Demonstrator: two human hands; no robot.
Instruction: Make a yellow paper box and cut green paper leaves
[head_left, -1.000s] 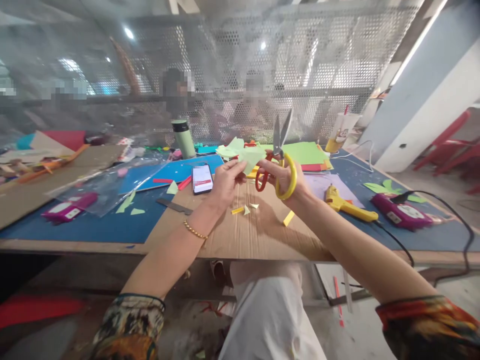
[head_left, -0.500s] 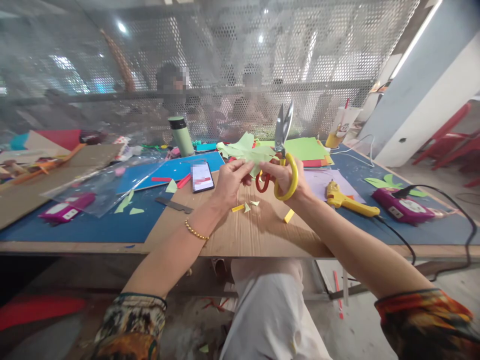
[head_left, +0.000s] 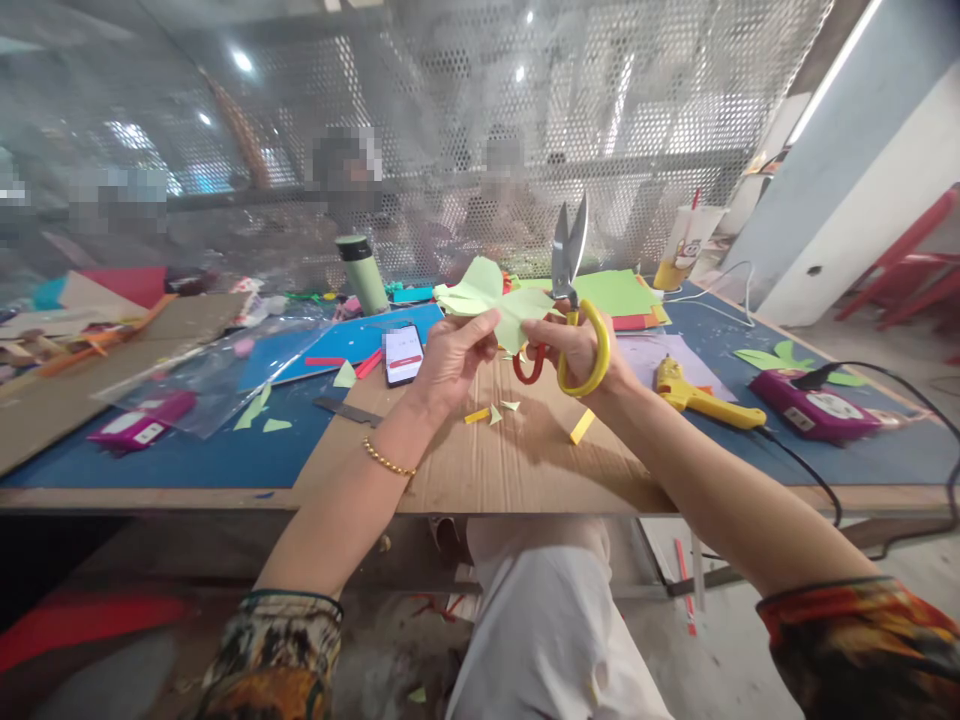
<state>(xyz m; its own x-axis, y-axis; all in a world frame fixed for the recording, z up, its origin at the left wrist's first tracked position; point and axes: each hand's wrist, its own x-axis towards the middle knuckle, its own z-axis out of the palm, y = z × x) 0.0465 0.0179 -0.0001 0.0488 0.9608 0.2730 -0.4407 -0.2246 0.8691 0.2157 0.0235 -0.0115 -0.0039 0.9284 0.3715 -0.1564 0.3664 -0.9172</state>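
Note:
A pale green paper cutout with petal-like lobes is held up above the cardboard sheet. My left hand pinches its lower left edge between thumb and fingers. From the other side my right hand grips the paper's right part with thumb and fingertips. The same hand also carries scissors with one yellow and one red handle loop. Their metal blades point up, slightly parted, away from the paper. Small green scraps and short yellow strips lie on the cardboard below my hands.
To the left are a phone, a blue folder, a dark ruler and a green bottle. On the right lie a yellow glue gun, a purple power box with black cable, and a drink cup. Perforated metal mesh stands behind.
The green paper has spread flatter, so its lobes show more clearly. My hands have moved slightly apart, both still on the paper, and the scissors have shifted a little to the right.

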